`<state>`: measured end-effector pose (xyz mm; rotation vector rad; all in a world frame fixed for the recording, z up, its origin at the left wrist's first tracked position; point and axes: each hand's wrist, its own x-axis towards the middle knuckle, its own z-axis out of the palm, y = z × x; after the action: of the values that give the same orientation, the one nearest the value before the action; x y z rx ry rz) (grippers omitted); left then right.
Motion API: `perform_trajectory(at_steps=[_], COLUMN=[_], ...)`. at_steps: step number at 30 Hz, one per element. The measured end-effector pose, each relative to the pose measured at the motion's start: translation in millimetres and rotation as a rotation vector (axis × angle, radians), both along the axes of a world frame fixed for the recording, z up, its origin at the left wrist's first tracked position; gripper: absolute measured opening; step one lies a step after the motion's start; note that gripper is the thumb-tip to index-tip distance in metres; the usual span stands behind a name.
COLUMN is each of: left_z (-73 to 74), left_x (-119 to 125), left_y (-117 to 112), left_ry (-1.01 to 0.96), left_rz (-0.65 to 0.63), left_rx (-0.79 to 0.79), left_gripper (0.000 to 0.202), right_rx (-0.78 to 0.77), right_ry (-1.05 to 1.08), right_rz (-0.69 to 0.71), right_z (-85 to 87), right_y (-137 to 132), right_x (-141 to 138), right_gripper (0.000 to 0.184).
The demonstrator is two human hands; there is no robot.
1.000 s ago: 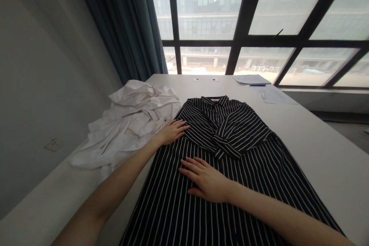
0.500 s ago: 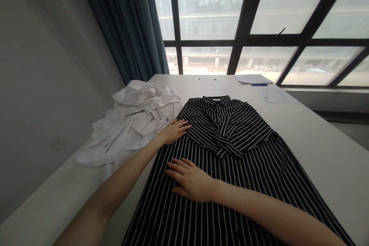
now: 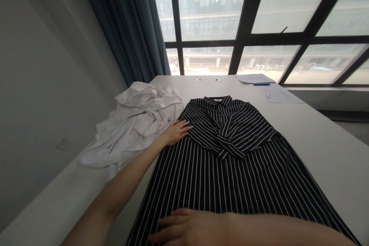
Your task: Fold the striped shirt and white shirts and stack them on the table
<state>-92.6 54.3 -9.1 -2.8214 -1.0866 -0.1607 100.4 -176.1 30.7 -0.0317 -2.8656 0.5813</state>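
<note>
Nearest me, my right hand (image 3: 187, 227) lies palm-down on the black-and-white striped shirt dress (image 3: 230, 184), its fingers (image 3: 173, 221) open and slightly spread on the smooth woven cloth, gripping nothing. Farther up, my left hand (image 3: 175, 132) rests open at the dress's edge, its fingers (image 3: 186, 125) extended and close together, touching the striped cloth near the shoulder without holding it.

The dress lies flat and lengthwise on the white tabletop (image 3: 331, 161), collar at the far end, with its sleeves crossed over the chest in a knot (image 3: 227, 146). Just left of my left hand sits a crumpled white cloth (image 3: 135, 123), heaped in soft folds. Past the collar lie sheets of paper (image 3: 255, 78) and a blue pen (image 3: 261, 84), before a black-framed window (image 3: 210, 7) and a dark teal curtain (image 3: 123, 19).
</note>
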Motion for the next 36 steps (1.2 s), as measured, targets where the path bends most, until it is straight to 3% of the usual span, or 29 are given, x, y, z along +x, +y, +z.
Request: perform_trajectory(at_steps=[3,5,8,11,15,20,25,36], left_z=[5.6,9.9,16.0,21.0,23.7,15.4,4.6,4.0], left_x=[1,4,18,49,106,153,156,155], left_y=[-7,-14,-27,-42,-58,-60,-55,-54], left_ry=[-0.052,-0.104,-0.127,-0.127,-0.172,-0.172,-0.134,-0.147], left_rz=[0.018,0.037,0.01,-0.074,-0.21,-0.315,-0.291,-0.294], left_rx=[0.061,0.124,0.168,0.129,0.016,-0.112,-0.24,-0.268], left_gripper=[0.045,0.047,0.047,0.044,0.044,0.049,0.047,0.047], right_rx=[-0.151,-0.131,0.045,0.278,0.409,0.409,0.393,0.42], right_ry=[-0.064,-0.045,0.016,0.002,-0.097,-0.105,-0.097,-0.206], right_rz=[-0.3,-0.629,-1.066,-1.279,-1.389,-1.445,-1.47,-1.652], right_z=[21.6,20.2,-3.4,-33.1,-61.4,-79.9,-82.1,-90.4], right_y=[24,43,67,79,77,70,58,-5], right_x=[44,83,148,203,238,239,250,322], right_gripper=[0.048,0.045,0.044,0.043,0.046,0.051,0.055,0.061])
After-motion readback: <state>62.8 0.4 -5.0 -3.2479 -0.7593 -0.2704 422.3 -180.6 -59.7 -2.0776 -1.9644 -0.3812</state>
